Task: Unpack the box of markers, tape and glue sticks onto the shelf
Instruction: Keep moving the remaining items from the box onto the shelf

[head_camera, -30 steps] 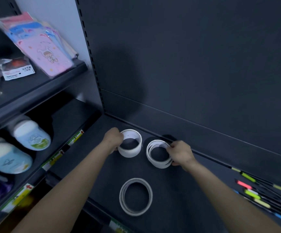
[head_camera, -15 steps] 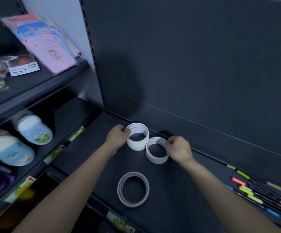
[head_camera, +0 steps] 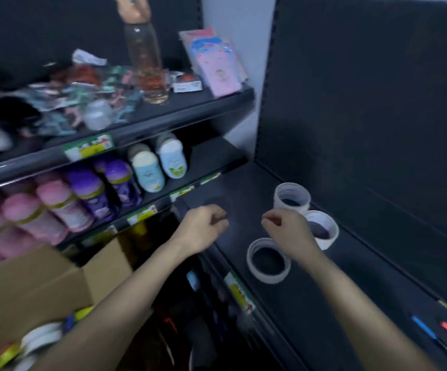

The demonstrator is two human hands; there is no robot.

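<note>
My left hand [head_camera: 203, 228] and right hand [head_camera: 290, 235] hover over the shelf [head_camera: 310, 303], fingers loosely curled and holding nothing. The tape is out: a tall roll [head_camera: 292, 195] at the back, a second roll [head_camera: 327, 231] touching it, and a front roll [head_camera: 268, 263] near the edge, just under my right wrist. The box [head_camera: 29, 285] sits low on my left with more inside. If I swing towards it carelessly, I think my forearm could sweep the front roll off the shelf.
</note>
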